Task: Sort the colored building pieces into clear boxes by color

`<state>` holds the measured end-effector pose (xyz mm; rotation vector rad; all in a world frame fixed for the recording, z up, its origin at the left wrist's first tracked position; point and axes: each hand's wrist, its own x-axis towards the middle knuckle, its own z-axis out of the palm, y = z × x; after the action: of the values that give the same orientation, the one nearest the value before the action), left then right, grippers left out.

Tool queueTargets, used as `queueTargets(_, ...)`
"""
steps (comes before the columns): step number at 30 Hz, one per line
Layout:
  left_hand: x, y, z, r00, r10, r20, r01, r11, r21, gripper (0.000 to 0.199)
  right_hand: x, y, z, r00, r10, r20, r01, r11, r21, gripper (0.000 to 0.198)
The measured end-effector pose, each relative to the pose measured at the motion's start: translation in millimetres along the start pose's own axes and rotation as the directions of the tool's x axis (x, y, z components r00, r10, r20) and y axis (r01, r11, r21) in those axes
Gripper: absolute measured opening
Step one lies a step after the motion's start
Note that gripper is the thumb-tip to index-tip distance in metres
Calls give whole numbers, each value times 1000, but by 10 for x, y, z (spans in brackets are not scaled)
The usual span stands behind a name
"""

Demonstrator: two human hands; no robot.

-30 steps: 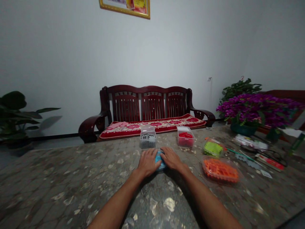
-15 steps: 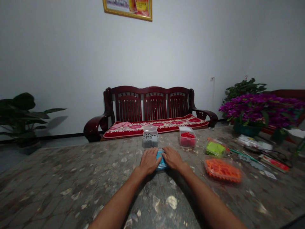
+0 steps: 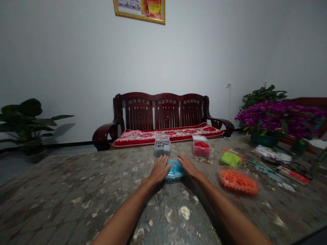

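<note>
A clear plastic container of blue pieces (image 3: 175,173) sits on the patterned tablecloth (image 3: 107,190) in front of me. My left hand (image 3: 159,169) lies along its left side, fingers stretched forward and thumb over the rim. On the opposite side is my right hand (image 3: 188,165), its fingers extended at the container's right edge. Neither hand is wrapped round it. Just behind stands a clear box of grey pieces (image 3: 162,148), and a box of red pieces (image 3: 201,148) is farther right.
To the right lie a container of orange pieces (image 3: 238,181) and one of green pieces (image 3: 230,158). Beyond them are a green stick (image 3: 252,162), a grey toothed strip (image 3: 269,174) and purple flowers (image 3: 278,115). A wooden bench (image 3: 166,115) stands behind the table.
Both hands have loosened and moved apart, from pressing on the container's top to its sides. More of the blue pieces shows between them.
</note>
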<state>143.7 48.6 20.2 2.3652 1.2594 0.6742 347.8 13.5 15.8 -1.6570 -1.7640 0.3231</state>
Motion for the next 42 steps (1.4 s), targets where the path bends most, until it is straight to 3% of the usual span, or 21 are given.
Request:
queueTargets(6, -44, -194, -82, 979, -179, -98, 150, 956, -252, 43, -262, 102, 81, 987, 112, -116, -109, 994, 32, 55)
queueTargets(10, -89, -184, -39, 958, -269, -101, 209, 893, -400, 34, -219, 63, 103, 987, 113, -113, -133, 972, -191, 50)
queueTargets(15, -249, -64, 44, 943, -329, -39, 268, 827, -495, 30, 112, 97, -252, 980, 110, -167, -161, 931, -329, 43)
queueTargets(18, -393, 72, 6, 961, -250, -118, 166, 863, -478, 43, 236, 195, -573, 964, 122, -237, -215, 884, -416, 43)
queueTargets(20, -471, 175, -19, 979, -34, -203, -40, 936, -351, 50, 276, 270, -753, 954, 135, -267, -253, 841, -479, 45)
queueTargets(23, -526, 293, 2, 968, 169, -187, -199, 967, -159, 34, 312, 368, -924, 954, 154, -256, -277, 777, -565, 42)
queueTargets(25, -518, 328, 49, 963, 220, -156, -237, 966, -100, 27, 338, 415, -981, 962, 159, -224, -265, 746, -610, 40)
queueTargets(33, -171, 344, 233, 965, 212, -157, -224, 972, -65, 18, 340, 467, -1086, 990, 120, -75, -138, 713, -688, 37)
queueTargets(42, 422, 388, 421, 981, 146, -125, -163, 977, -134, 25, -21, 244, -1172, 994, 110, 22, -69, 754, -653, 34)
